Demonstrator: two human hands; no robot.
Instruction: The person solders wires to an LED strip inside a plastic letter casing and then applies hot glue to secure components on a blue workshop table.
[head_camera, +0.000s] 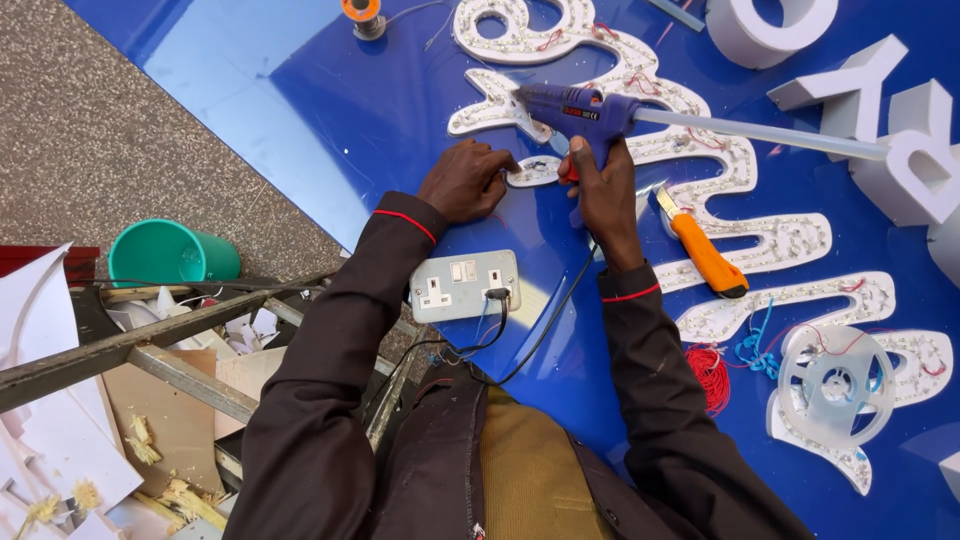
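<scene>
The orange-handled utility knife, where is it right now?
In the head view, the orange-handled utility knife lies on the blue sign panel, just right of the right hand holding the blue glue gun.

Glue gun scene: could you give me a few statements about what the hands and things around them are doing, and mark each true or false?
1. The right hand holds the blue glue gun. True.
2. The left hand holds the orange knife. False: the knife lies on the blue panel, and the left hand presses a small white piece.
3. A socket lies between the two forearms. True.
4. The bucket is red. False: it is green.
5. A long glue stick sticks out of the gun's back. True.
</scene>
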